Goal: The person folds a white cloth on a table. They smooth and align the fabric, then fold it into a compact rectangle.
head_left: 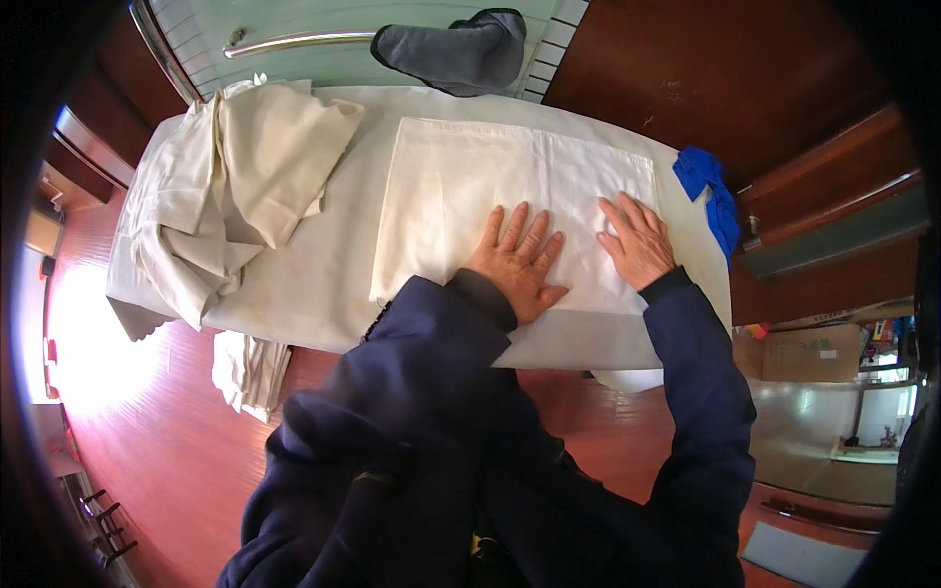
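Note:
A rectangular white cloth (470, 169) lies spread flat on a table covered with an off-white sheet (309, 294). My left hand (518, 261) rests palm down near the cloth's front edge, its fingers spread. To the right, my right hand (636, 242) also lies flat on the cloth, fingers slightly apart, close to its right edge. Neither hand grips anything. Light creases run through the cloth around both hands. A loose heap of cream fabric (272, 162) covers the table's left end.
Blue cloth (706, 191) hangs at the table's right end. Behind the table, a grey cloth (463, 55) is draped over a metal door handle (309, 42). Folded pale fabric (250, 371) sits below the front left edge. A cardboard box (812, 353) stands at the right.

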`<state>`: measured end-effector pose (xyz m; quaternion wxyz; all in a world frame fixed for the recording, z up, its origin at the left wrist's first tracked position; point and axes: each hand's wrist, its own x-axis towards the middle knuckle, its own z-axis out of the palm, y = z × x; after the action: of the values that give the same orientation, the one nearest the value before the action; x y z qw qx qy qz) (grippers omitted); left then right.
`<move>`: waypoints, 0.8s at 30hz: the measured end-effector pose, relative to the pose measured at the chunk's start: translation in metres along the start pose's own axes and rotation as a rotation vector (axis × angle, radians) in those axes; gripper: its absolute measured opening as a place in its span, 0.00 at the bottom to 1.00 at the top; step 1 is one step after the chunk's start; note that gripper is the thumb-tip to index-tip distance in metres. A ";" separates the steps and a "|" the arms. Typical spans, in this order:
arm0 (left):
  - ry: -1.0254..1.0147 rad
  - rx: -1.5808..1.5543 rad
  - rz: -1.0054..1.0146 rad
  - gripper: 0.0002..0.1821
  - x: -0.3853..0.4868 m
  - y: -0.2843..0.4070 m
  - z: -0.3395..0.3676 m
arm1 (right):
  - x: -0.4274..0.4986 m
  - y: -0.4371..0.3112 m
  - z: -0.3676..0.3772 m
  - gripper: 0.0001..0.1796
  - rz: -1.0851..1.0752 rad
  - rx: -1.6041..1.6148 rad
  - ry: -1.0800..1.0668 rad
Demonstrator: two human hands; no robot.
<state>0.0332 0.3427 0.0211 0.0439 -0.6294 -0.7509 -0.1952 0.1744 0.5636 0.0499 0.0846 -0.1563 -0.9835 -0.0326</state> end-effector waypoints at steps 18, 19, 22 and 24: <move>-0.099 0.047 -0.011 0.38 0.002 0.001 -0.005 | -0.123 0.036 -0.032 0.22 0.496 0.155 0.086; -0.091 0.046 -0.010 0.38 0.002 0.001 -0.005 | -0.124 0.034 -0.034 0.19 0.532 0.190 0.086; -0.090 0.041 -0.013 0.38 0.003 0.001 -0.005 | -0.125 0.028 -0.037 0.14 0.578 0.442 0.115; -0.091 0.040 -0.014 0.38 0.003 0.001 -0.005 | -0.127 0.024 -0.037 0.11 0.535 0.444 0.138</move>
<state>0.0331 0.3438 0.0268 0.0209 -0.6314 -0.7602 -0.1515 0.3067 0.5445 0.0647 0.1882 -0.3836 -0.8828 0.1951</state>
